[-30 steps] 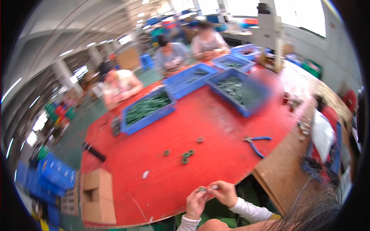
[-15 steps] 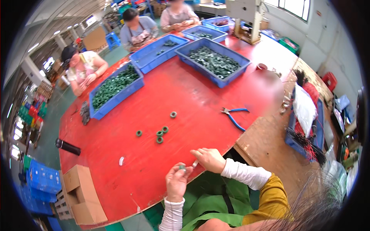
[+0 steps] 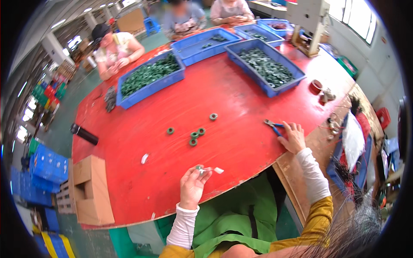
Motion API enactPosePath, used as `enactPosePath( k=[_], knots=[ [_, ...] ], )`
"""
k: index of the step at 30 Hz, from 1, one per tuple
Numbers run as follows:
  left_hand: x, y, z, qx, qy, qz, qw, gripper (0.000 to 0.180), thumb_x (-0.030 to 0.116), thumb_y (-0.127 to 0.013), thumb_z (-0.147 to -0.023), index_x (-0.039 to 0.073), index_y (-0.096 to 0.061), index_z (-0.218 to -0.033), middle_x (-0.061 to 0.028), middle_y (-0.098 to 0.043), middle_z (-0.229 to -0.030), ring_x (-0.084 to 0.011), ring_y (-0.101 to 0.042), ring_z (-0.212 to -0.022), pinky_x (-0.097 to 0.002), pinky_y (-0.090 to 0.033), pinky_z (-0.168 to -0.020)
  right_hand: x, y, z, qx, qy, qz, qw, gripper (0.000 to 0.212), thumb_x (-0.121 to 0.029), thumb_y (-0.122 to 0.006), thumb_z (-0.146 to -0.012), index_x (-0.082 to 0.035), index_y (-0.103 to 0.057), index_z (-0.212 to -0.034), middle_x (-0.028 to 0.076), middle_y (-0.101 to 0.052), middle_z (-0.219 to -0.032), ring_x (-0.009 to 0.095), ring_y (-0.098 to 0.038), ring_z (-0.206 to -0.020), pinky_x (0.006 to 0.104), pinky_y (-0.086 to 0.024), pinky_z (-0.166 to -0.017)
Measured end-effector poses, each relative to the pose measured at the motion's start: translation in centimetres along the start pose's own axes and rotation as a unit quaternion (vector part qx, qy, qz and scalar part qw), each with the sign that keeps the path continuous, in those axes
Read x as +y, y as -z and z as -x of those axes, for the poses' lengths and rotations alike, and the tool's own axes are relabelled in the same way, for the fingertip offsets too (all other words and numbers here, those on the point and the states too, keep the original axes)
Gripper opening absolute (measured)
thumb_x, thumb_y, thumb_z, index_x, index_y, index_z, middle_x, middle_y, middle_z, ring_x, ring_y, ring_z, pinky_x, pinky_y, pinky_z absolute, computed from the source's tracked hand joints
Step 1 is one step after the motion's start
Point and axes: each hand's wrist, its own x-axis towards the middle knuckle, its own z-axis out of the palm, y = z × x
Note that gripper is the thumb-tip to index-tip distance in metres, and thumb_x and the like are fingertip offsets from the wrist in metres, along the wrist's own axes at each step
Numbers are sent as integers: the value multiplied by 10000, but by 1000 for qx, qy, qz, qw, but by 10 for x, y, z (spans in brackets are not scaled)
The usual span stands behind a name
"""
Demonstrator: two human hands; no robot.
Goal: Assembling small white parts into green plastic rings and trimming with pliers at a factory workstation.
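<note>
My left hand is closed in a pinch near the table's front edge. Between its fingertips is a small green ring, partly covered by the fingers, with a short white strip sticking out to the right. Over to the right, my right hand reaches over the blue-handled cutting pliers. Its fingers are apart around the handles, which they partly hide, and the pliers lie flat with their jaws pointing left. Several loose green rings lie farther up the red tabletop.
Blue bins of green rings stand along the far side, with people seated behind. A black cylinder and a cardboard box are at the left. A roll of tape and a blue crate of cables are at the right.
My right hand has left the white strip beside my left hand and moved right, onto the pliers' handles. My left hand keeps its pinch on the green ring. The whole view has shifted.
</note>
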Motion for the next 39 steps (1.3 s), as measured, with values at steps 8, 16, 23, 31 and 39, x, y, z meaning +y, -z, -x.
enactPosePath(
  k=[8, 16, 23, 31, 39],
  knots=[
    [0, 11, -12, 18, -3, 7, 1000, 89, 98, -555, -915, 53, -622, -951, -86, -647, -1069, -295, -613, -1046, -477, -460, -964, -86, 34, 15, -94, -124, -580, 800, 266, -249, -518, -909, -9, -572, -1011, 67, -584, -818, 136, -580, -704, 290, -461, -605],
    [-6, 2, -7, 16, -19, 3, 1000, 101, 112, -566, -910, 52, -605, -981, -88, -638, -1092, -301, -610, -1052, -479, -461, -960, -194, 21, 131, -437, -102, -805, 388, 477, -316, -479, -966, -6, -400, -1321, 85, -524, -1171, 158, -555, -993, 321, -451, -890],
    [-5, -6, 7, 2, -23, -24, 999, 97, 109, -551, -920, 45, -595, -978, -93, -633, -1094, -304, -606, -1057, -474, -468, -951, -207, 10, 130, -443, -109, -763, 458, 500, -364, -464, -966, -39, -387, -1338, 80, -511, -1202, 177, -532, -1052, 338, -449, -899],
    [-14, -5, 7, -15, -14, -7, 1000, 67, 86, -561, -908, 51, -606, -943, -96, -645, -1072, -301, -600, -1059, -460, -453, -963, -211, 15, 116, -379, -118, -770, 500, 376, -354, -459, -969, -32, -483, -1161, 60, -553, -984, 136, -563, -815, 283, -473, -698],
    [-35, -10, -21, 15, 28, 59, 998, 168, 131, -558, -898, -3, -606, -987, -171, -645, -1053, -303, -590, -1074, -465, -449, -971, -215, -7, 101, -322, -118, -717, 607, 304, -312, -424, -986, -27, -529, -985, 33, -549, -780, 76, -489, -540, 226, -390, -433]
  ],
)
